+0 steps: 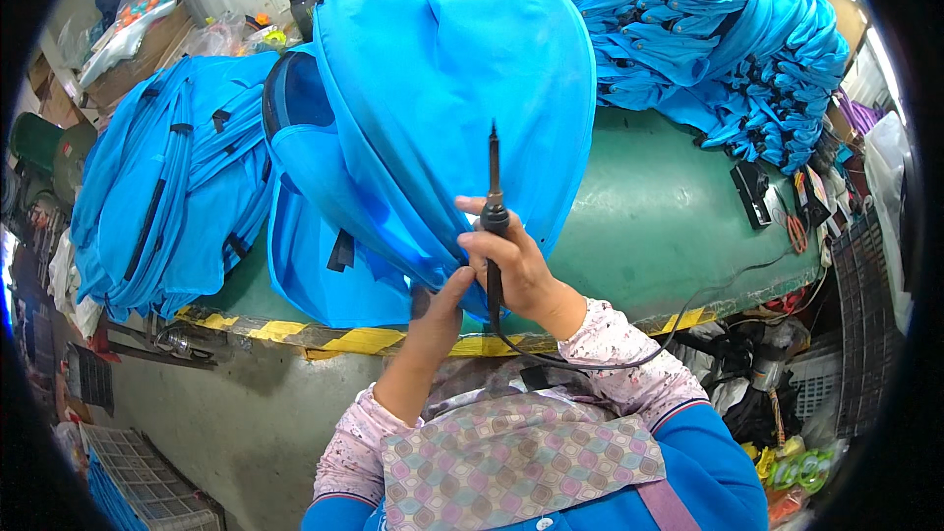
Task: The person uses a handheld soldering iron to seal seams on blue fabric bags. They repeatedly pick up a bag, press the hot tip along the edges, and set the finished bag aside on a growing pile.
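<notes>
Clamped on iron and fabric.
Right hand (513,258) fisted around soldering iron (493,199), tip up; left hand (444,297) pinched shut on blue fabric (442,108), near table (669,226) edge.

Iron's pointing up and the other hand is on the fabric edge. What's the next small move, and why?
Probably tip the iron down toward the fabric edge pinched by the left hand. The right hand holds it upright, its tip off the cloth, while the left hand grips the lower edge.

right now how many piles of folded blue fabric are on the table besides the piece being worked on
2: one pile on the table's left, one bigger heap at the far right. More may be hidden behind the raised blue piece.
</notes>
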